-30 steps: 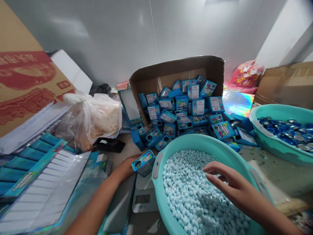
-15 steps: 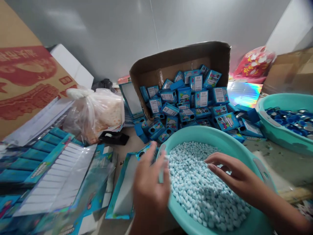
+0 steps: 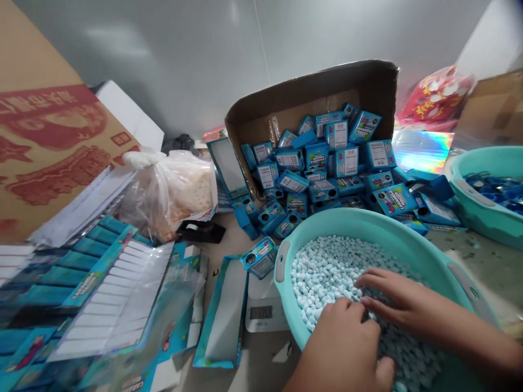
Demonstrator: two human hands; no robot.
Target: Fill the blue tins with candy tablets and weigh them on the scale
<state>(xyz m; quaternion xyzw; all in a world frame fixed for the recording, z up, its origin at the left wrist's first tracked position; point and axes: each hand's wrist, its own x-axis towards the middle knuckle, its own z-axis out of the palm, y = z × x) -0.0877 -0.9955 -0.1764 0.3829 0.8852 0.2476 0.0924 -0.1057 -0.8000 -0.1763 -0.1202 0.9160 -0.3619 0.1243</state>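
Both hands inside teal basin [image 3: 368, 219]: right hand [image 3: 402, 305] splayed flat on pale-blue tablets [image 3: 327, 267]; left hand [image 3: 347, 348] curled alongside, hold unclear.

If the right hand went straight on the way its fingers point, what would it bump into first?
The right hand would plough into more pale blue tablets, then probably the left rim of the teal basin by its grey handle. The left hand sits close beside that line; depth is unclear.

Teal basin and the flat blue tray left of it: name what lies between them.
In the head view, a white digital scale lies between the basin and tray, with a small blue box on it.
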